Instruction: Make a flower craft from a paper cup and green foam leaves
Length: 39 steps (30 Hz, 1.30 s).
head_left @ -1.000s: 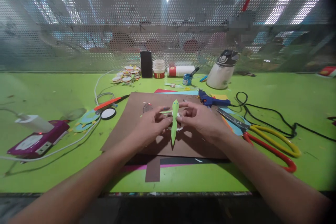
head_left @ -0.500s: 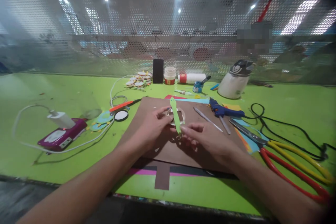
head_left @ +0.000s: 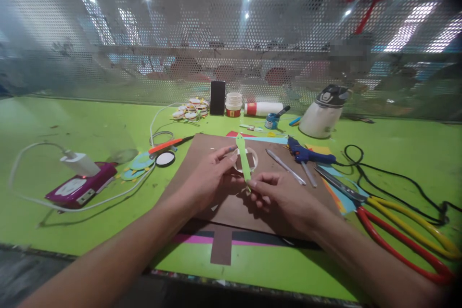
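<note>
My left hand (head_left: 212,175) is closed on a pale round ring (head_left: 256,160), pinching its left side. A thin green paper strip (head_left: 244,156) with a rounded head and small dark eye dots lies across the front of the ring. My right hand (head_left: 272,191) pinches the strip's lower end between thumb and fingers. Whether strip and ring are joined, I cannot tell. Both hands are above a brown board (head_left: 191,168) on the green table. A silver pen (head_left: 285,166) lies on the board to the right.
Large scissors (head_left: 361,197) and a blue glue gun (head_left: 306,151) with a black cord lie right. At left are an orange cutter (head_left: 166,146), a white-topped disc (head_left: 165,159) and a purple power strip (head_left: 83,185). A phone (head_left: 217,98), paper cups (head_left: 234,106) and paint jar (head_left: 271,121) stand behind.
The ring and green strip have shifted slightly to the right. The strip's lower end stays pinched in my right hand, and my left hand keeps hold of the ring.
</note>
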Motion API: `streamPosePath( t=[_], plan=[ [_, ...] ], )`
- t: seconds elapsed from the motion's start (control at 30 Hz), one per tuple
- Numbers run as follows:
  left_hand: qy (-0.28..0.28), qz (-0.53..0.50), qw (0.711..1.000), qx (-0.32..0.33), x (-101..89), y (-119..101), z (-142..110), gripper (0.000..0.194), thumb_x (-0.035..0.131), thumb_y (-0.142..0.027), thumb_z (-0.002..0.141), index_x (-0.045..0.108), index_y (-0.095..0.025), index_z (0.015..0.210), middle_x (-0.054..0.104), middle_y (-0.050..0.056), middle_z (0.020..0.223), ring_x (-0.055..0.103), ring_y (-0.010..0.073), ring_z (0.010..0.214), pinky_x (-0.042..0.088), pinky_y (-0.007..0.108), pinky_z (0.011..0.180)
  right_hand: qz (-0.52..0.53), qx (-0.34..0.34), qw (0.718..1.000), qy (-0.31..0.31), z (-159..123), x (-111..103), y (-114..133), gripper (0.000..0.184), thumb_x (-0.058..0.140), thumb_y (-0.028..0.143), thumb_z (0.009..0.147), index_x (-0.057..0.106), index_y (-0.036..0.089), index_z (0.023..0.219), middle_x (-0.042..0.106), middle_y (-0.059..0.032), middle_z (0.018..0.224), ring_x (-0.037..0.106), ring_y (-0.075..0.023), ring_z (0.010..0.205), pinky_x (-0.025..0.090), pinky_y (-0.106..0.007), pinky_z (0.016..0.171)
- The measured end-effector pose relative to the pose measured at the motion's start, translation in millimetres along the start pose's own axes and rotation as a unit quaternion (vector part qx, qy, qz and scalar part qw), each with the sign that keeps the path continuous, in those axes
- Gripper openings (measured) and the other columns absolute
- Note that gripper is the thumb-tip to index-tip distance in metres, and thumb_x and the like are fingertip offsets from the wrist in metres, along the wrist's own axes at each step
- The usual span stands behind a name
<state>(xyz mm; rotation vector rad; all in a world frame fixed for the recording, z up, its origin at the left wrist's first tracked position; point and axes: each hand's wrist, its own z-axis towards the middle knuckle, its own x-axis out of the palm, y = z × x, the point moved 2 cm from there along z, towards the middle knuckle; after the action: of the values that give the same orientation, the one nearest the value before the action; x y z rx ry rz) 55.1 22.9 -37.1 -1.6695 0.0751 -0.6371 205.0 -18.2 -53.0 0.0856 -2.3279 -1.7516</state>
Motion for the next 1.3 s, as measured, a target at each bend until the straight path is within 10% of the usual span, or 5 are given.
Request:
streamPosePath(
  t=[1.3],
  plan=[
    [-0.025, -0.038, 0.999, -0.005, 1.2, 1.1, -2.5, 0.019, 0.067, -0.021, 0.082, 0.061, -0.010, 0.096, 0.069, 0.010, 0.089, 0.064, 0.0126, 0.069, 0.055, 0.025, 0.068, -0.002, -0.022, 1.000, 0.006, -0.2, -4.1, 2.4, 0.031, 0.076, 0.042, 0.071, 0.062, 0.015, 0.065, 0.060, 0.0012, 0.058, 0.046, -0.0050, 0.047, 0.035, -0.019, 0.045]
  ],
)
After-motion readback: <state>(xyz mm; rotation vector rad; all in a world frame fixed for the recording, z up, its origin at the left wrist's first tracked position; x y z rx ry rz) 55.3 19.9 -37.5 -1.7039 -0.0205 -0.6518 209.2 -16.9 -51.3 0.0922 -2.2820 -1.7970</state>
